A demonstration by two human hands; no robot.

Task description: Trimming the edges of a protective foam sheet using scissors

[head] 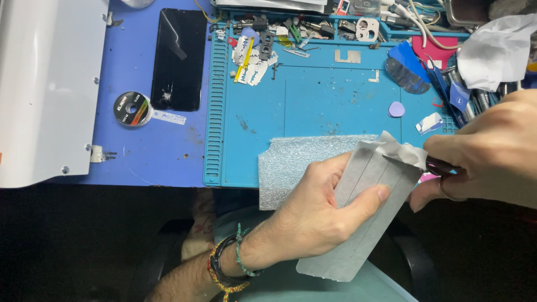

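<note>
My left hand [319, 207] grips a flat grey package [366, 212], fingers wrapped around its long body with the thumb lying across its face, holding it tilted over the near edge of the table [156, 151]. My right hand [492, 156] is closed around a dark-handled tool [444, 166] whose tip meets the crumpled, torn upper end of the package. Under the package lies a grey foam sheet [296, 162], partly hanging off the front of the blue work mat [319, 100].

On the mat, well apart from my hands, sit a lilac pick [396, 109], a small blue-and-white tab [429, 123], and a fan of razor blades [250, 61] near the far-left corner. A tray along the far side of the mat holds a jumble of small tools and parts [302, 25]. To the left of the mat, on the darker blue table surface, a black phone [179, 59] lies face up, with cracks showing near its lower end, and just beside it a small spool of wire [132, 108]. A white panel [45, 89] covers the far left. A crumpled white wrapper [498, 50] lies at the far right, above my right hand.
</note>
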